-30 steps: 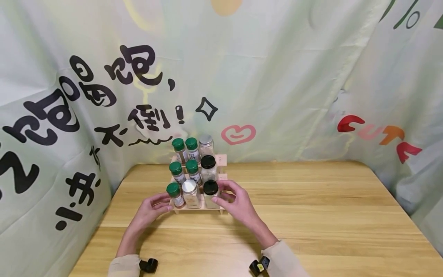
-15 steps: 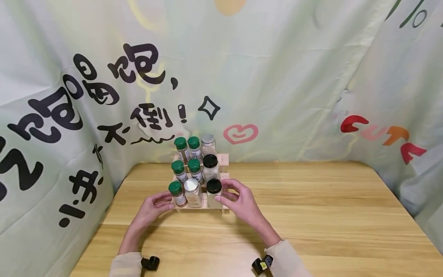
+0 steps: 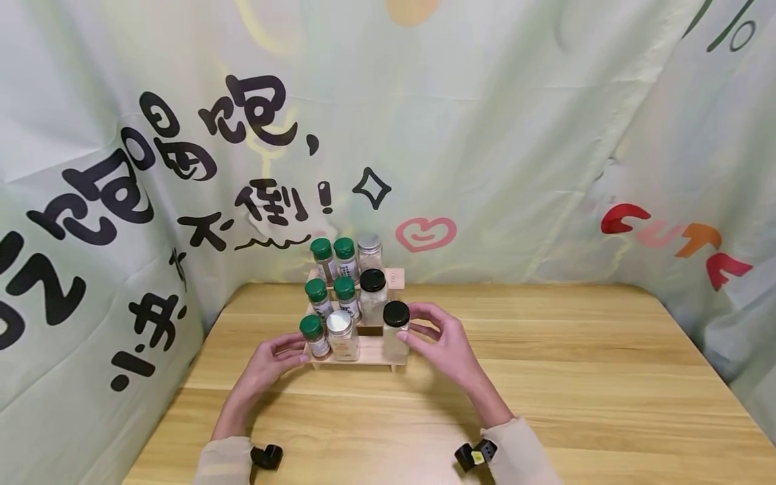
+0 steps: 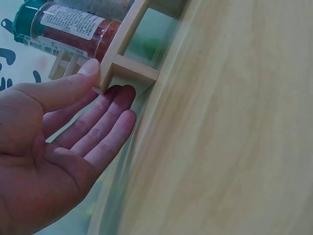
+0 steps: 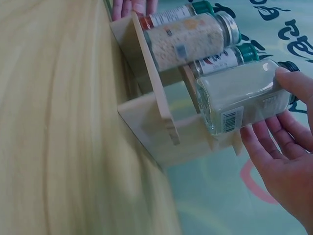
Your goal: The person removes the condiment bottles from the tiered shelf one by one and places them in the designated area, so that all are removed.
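Observation:
A three-tier wooden spice rack point(image 3: 370, 360) holds several spice jars. My right hand point(image 3: 445, 341) holds a clear glass jar with a black cap point(image 3: 395, 342) between thumb and fingers. In the right wrist view, the base of this glass jar point(image 5: 244, 100) is raised off the shelf, over its right end. My left hand point(image 3: 273, 364) is at the rack's left end; in the left wrist view its thumb point(image 4: 89, 68) lies on the shelf's corner, with fingertips on the other side. Beside it on the bottom tier stand a green-capped jar point(image 3: 315, 339) and a silver-capped jar point(image 3: 343, 339).
On the upper tiers stand green-capped jars point(image 3: 345, 296), another black-capped jar point(image 3: 372, 300) and a silver-capped jar point(image 3: 370, 252). The rack stands on a wooden table point(image 3: 576, 377), close to a printed curtain point(image 3: 515, 168) behind it.
My right hand has moved the black-capped jar up and to the right, opening a gap beside the silver-capped jar. The left hand keeps its place at the rack. The head view has shifted slightly.

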A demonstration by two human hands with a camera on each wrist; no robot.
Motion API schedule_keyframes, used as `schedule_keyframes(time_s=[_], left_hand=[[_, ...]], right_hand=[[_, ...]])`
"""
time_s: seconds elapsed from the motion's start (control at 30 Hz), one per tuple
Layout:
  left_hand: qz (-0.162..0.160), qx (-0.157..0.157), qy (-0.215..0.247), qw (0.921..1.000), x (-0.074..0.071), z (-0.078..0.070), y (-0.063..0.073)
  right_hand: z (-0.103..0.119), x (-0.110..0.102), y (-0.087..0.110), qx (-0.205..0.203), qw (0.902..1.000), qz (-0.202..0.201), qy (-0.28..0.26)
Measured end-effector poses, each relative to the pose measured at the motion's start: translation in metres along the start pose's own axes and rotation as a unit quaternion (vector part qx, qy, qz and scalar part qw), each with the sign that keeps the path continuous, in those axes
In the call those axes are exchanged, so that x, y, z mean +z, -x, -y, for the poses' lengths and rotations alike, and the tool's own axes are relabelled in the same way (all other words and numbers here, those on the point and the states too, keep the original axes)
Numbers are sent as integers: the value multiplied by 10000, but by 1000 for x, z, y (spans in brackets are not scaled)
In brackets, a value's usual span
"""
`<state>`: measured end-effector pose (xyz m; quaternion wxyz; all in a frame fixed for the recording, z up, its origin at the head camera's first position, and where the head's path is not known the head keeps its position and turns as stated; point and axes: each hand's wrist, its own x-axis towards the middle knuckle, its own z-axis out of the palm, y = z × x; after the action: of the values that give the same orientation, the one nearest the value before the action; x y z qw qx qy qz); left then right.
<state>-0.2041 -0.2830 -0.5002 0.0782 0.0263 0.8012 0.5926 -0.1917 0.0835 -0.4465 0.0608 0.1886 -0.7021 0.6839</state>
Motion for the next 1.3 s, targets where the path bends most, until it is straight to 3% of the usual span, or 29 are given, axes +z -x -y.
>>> schedule_keyframes(time_s=[0.53,0.83,1.13,1.3], left_hand=[[131,59,106,9998,-1,1,-3],[32,39,127,9999,0,4,0],[-26,-35,164,9999,1,3,0],[60,104,84,9999,0,1,0]], right_hand=[[-1,-33,-3,101,9993,-195,-293],[-5,-60,-13,-8,9998,-174,108],[-20,-80,-38,130,9993,-88,348],[-29,-85,-51,137,9967,-131,784]])
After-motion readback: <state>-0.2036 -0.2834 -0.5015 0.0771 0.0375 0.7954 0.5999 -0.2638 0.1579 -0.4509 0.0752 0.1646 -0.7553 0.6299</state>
